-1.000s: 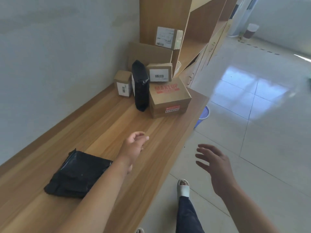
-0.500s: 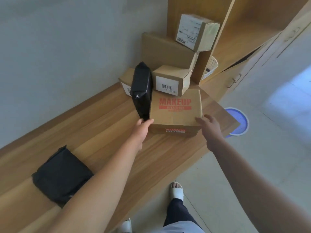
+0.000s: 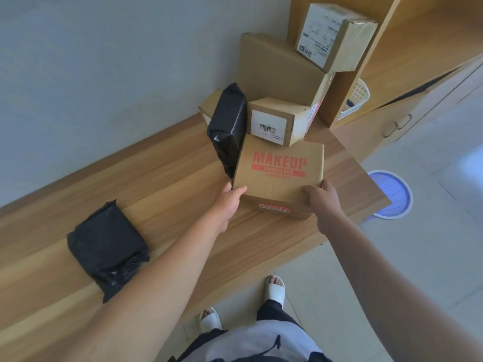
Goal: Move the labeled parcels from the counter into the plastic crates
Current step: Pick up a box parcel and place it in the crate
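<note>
A cardboard box printed MAKEUP (image 3: 279,173) stands on the wooden counter (image 3: 162,194) near its right end. My left hand (image 3: 228,199) grips the box's near left corner, thumb on top. My right hand (image 3: 322,199) grips its near right corner. A small barcode-labelled box (image 3: 277,122) rests on the MAKEUP box's far edge. A black poly parcel (image 3: 227,129) stands upright against its left side. A second black parcel (image 3: 107,246) lies flat further left. No crate is fully in view.
A large plain carton (image 3: 277,69) and a labelled box (image 3: 334,35) stack behind, against a wooden shelf unit (image 3: 418,35). A small box (image 3: 209,105) peeks behind the upright parcel. A white basket (image 3: 355,100) sits under the shelf; a blue bin (image 3: 392,194) stands on the floor.
Both hands reached forward from mid-air to the MAKEUP box and now grip its near corners. The camera has moved closer to the pile.
</note>
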`<action>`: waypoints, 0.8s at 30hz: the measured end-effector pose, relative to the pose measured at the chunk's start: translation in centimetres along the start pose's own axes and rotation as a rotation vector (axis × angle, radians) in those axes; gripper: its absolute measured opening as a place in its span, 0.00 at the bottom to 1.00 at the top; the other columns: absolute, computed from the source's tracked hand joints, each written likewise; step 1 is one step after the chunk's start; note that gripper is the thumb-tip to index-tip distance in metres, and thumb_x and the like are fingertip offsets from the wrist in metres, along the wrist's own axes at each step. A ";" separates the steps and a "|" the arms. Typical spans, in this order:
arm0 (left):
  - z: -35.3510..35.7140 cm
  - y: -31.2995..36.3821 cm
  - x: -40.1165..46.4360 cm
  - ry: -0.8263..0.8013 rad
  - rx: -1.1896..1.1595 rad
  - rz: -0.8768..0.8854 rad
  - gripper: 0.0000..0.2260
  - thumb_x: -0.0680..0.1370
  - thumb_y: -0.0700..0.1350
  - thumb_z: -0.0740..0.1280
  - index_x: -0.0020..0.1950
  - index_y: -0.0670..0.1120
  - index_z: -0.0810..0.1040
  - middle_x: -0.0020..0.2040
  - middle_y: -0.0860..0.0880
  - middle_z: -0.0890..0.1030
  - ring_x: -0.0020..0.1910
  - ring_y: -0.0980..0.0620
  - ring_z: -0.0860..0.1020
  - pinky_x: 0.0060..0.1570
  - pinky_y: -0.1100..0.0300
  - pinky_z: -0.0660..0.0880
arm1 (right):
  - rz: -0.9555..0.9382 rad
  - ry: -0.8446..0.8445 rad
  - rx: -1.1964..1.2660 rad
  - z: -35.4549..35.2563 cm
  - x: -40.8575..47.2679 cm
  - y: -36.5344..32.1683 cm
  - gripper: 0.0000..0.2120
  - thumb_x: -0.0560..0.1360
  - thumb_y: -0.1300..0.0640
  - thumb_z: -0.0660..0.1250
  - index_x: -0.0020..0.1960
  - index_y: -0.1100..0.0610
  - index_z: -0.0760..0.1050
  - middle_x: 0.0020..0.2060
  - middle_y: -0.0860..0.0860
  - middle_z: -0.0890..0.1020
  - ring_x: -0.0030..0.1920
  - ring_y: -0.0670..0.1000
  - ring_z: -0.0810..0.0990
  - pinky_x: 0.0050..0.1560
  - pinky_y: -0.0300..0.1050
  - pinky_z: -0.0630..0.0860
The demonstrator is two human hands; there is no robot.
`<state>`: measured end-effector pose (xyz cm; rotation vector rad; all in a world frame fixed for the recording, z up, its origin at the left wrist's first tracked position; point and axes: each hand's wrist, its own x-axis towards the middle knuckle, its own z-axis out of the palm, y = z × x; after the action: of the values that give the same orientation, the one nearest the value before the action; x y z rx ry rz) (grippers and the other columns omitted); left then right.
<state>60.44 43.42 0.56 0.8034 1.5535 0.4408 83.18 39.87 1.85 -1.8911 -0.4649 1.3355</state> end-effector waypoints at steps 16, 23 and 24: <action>-9.7 -9.1 -8.7 -0.015 0.011 -0.022 0.33 0.84 0.58 0.63 0.84 0.49 0.54 0.82 0.50 0.62 0.79 0.45 0.63 0.70 0.49 0.63 | 0.003 -0.076 -0.117 6.3 -10.3 6.4 0.13 0.82 0.61 0.63 0.65 0.55 0.71 0.57 0.52 0.79 0.52 0.52 0.77 0.44 0.48 0.72; -16.8 -12.1 -12.7 0.053 -0.026 0.039 0.34 0.83 0.58 0.66 0.85 0.51 0.55 0.83 0.51 0.63 0.80 0.46 0.64 0.74 0.49 0.65 | -0.020 -0.173 -0.222 10.4 -14.7 6.5 0.08 0.81 0.58 0.65 0.60 0.52 0.74 0.52 0.50 0.82 0.49 0.51 0.79 0.40 0.47 0.73; -17.6 -12.5 -13.2 0.058 -0.044 0.051 0.34 0.83 0.57 0.66 0.85 0.51 0.55 0.83 0.51 0.62 0.80 0.46 0.64 0.74 0.49 0.65 | -0.030 -0.185 -0.239 11.0 -15.2 6.5 0.09 0.82 0.59 0.65 0.61 0.51 0.73 0.51 0.49 0.81 0.49 0.50 0.79 0.41 0.47 0.74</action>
<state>40.20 28.59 3.95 0.8038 1.5742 0.5375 66.39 29.61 4.83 -1.9487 -0.7732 1.4976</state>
